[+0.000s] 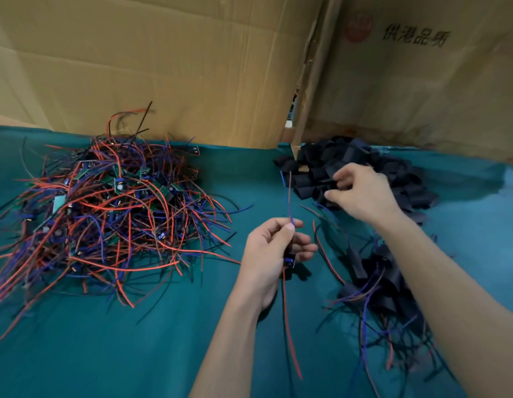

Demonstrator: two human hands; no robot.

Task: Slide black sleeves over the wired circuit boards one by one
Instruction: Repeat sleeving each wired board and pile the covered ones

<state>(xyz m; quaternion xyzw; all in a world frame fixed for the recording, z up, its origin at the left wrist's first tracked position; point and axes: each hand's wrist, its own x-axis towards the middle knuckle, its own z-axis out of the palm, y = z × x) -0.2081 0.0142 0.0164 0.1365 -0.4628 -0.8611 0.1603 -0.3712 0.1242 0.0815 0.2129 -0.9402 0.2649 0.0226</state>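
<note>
My left hand (274, 251) pinches the wires of one small circuit board (289, 260), which hangs at my palm with blue and brown wires sticking up and a red wire (289, 326) trailing down. Over at the back right, my right hand (361, 193) reaches into the pile of black sleeves (315, 173), fingers curled at a sleeve; whether it grips one is unclear. A big tangle of unsleeved wired boards (114, 205) lies on the left. Boards with black sleeves on them (378, 280) lie in a heap under my right forearm.
Everything rests on a teal cloth (134, 340). Cardboard walls (163, 58) stand close behind the piles, with a gap between two panels (295, 110) at the back centre.
</note>
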